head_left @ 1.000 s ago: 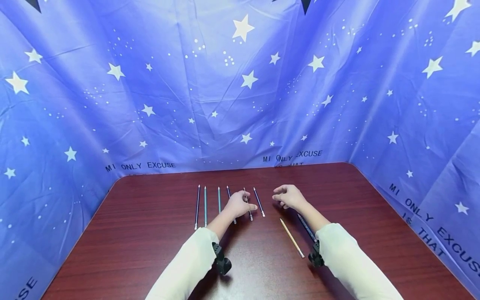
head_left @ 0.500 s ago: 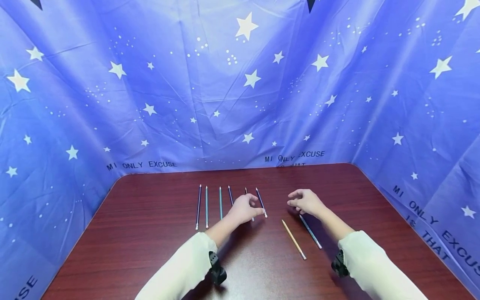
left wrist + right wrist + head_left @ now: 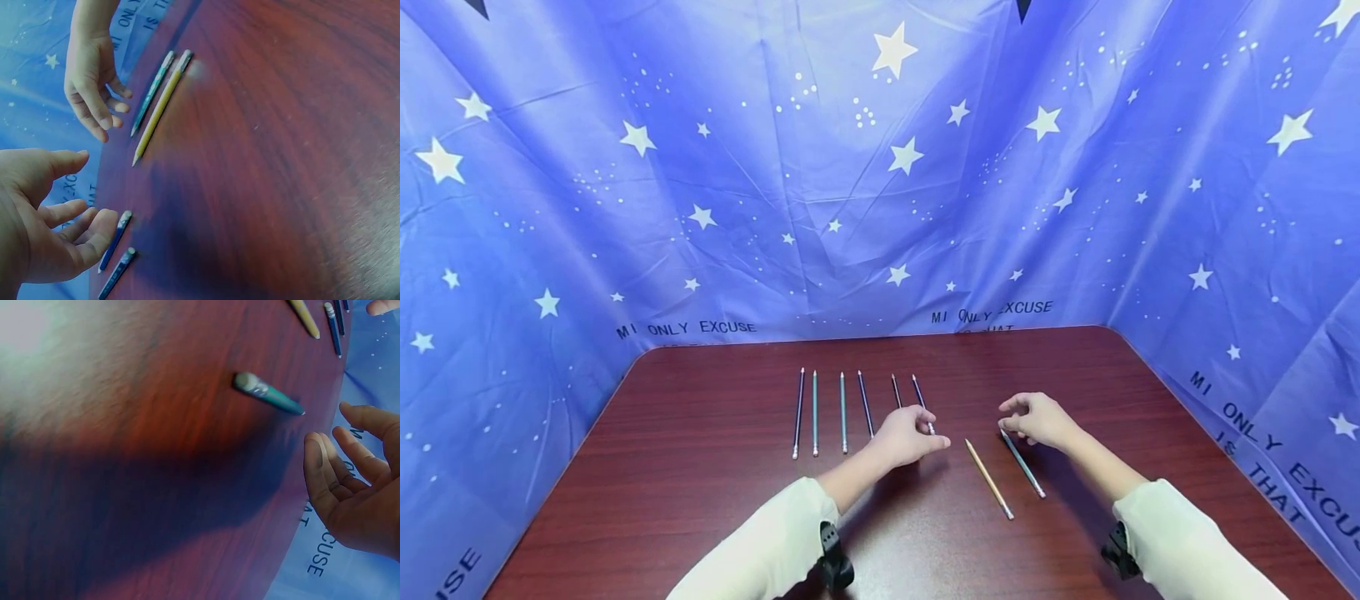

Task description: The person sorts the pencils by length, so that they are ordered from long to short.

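Observation:
Fingers loosely bent and holding nothing, my left hand [image 3: 906,435] is over the lower ends of a dark pencil [image 3: 896,390] and a dark blue pencil [image 3: 917,387], partly hiding both. Its thumb points toward a yellow pencil [image 3: 988,479] lying slantwise. To the right of that lies a teal pencil [image 3: 1024,467], its white-ferruled eraser end toward me. My right hand [image 3: 1039,419] is just beyond the teal pencil's pointed end, fingertips close to the tip. In the right wrist view, a gap shows between the right hand's fingers [image 3: 315,459] and the teal pencil [image 3: 275,398].
Left of my left hand, a dark blue pencil [image 3: 798,412], two teal pencils [image 3: 815,412] and another dark blue pencil [image 3: 865,404] lie in a row, tips away from me. A blue star-printed curtain [image 3: 775,208] borders the reddish-brown table [image 3: 685,467] behind and at the sides.
My left hand has shifted right and toward me along the row's right end. The right hand has moved right and nearer, to the teal pencil's tip; its forearm no longer covers that pencil.

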Motion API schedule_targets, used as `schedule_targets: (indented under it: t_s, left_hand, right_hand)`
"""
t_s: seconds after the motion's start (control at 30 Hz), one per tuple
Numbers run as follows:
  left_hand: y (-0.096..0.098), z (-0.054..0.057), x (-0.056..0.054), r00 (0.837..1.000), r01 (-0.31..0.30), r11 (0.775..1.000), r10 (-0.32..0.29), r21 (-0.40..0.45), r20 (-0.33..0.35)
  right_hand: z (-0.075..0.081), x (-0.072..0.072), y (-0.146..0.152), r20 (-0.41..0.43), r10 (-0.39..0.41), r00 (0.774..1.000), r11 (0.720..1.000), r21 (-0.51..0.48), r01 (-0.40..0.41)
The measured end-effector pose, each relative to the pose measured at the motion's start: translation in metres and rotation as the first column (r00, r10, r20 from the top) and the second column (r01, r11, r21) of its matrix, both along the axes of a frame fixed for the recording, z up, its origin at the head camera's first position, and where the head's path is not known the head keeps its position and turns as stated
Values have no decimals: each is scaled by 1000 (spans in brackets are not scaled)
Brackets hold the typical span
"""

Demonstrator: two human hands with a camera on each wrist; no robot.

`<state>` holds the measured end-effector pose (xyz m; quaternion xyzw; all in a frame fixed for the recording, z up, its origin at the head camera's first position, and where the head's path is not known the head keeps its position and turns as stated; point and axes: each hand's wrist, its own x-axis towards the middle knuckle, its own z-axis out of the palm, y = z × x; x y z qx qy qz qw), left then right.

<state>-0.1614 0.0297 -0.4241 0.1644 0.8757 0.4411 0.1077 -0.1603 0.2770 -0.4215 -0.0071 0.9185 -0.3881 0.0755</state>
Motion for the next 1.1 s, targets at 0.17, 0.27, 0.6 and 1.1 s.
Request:
schedule_targets:
  t_s: [0.17,0.27,0.6,1.1]
  left_hand:
    - [4,-4,11,1000,18,1000,-17,-14,16]
    - [7,-7,16,999,25,999,-25,-27,25]
    - [19,-13,32,999,40,997,-38,-61,32]
    - [48,-24,38,997,-70,998,70,-6,-17]
  right_hand:
    - [-3,9,6,29,15,999,1000,12,-15]
    - [-5,13,7,32,32,999,999,15,-32]
    - [-16,22,4,30,58,998,998,33,-59]
    - [-19,25,2,12,53,999,998,20,-53]
